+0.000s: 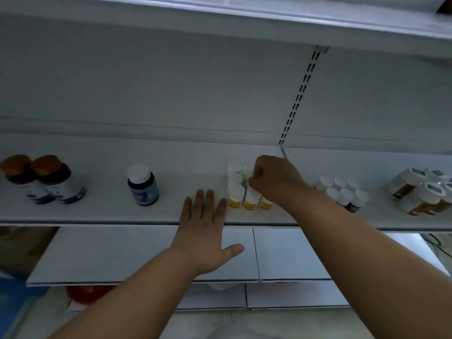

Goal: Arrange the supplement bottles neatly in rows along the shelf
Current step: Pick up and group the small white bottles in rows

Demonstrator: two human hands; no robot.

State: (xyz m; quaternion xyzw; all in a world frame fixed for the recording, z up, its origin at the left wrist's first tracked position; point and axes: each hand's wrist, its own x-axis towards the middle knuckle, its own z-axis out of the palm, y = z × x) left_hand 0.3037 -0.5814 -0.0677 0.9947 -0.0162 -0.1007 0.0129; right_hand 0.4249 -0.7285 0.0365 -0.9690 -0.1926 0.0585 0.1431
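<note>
**Yellow-label block half built, rest of the shelf still loose**

The right hand (275,178) reaches over a cluster of small white-capped bottles with yellow labels (244,192), its fingers (254,182) curled down onto the cap of one bottle in the middle of that cluster; it looks like a pinch on that cap, though the hand hides the contact itself. The left hand (204,226) lies flat and spread, fingers straight and apart, with the fingertips on the front part of the shelf (110,211) just beside the left edge of the cluster, holding nothing.

What looks done: the yellow-label bottles stand upright in short files running front to back, touching one another. To the right, a group of white-capped dark bottles (344,194) sits in two tidy rows.

What looks left, by my reading: the bottle under the right hand is not yet settled in its file. A single dark bottle with a white cap and blue label (143,185) stands alone, well apart from everything. Two brown-capped bottles (44,179) stand side by side at far left. At far right, the bottles with square white lids (420,194) appear tilted and bunched, not in rows. I would put the task near its middle.
</note>
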